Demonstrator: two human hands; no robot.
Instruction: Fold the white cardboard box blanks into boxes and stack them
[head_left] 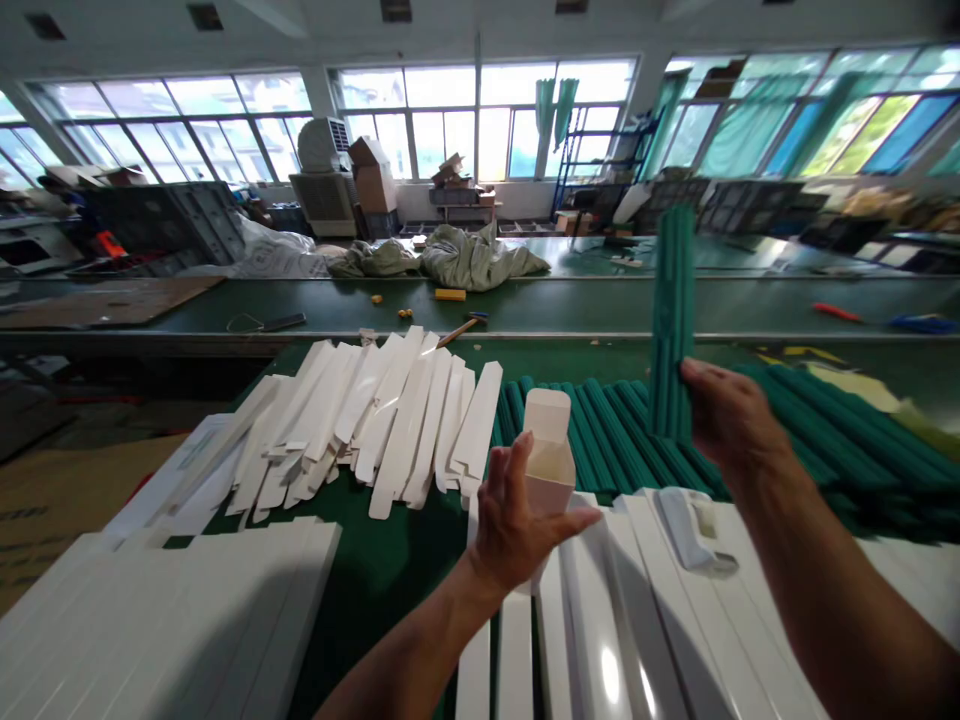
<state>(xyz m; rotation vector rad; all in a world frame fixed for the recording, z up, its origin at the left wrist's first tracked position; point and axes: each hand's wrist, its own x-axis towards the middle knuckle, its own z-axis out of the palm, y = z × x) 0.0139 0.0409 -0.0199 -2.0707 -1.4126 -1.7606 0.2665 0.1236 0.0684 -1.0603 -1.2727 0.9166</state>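
My left hand (517, 515) grips a narrow white carton (553, 490), whose top end is open with one flap standing up. My right hand (731, 415) pinches a long green ribbed strip (673, 320) by its lower right edge and holds it upright, apart from the carton. Below and behind my hands lies a row of similar green strips (600, 430). Long white closed boxes (600, 640) lie side by side under my left hand. On top of them sits a small white plastic piece (694, 530), left of my right forearm.
A heap of flattened white cartons (405, 420) lies at centre left, with a hammer (459, 332) behind it. Stacked white boxes (187, 610) fill the near left. More green strips (877, 440) are at right. Across the back bench (322, 310) lie crumpled sacks (480, 258) and a red-handled tool (836, 312).
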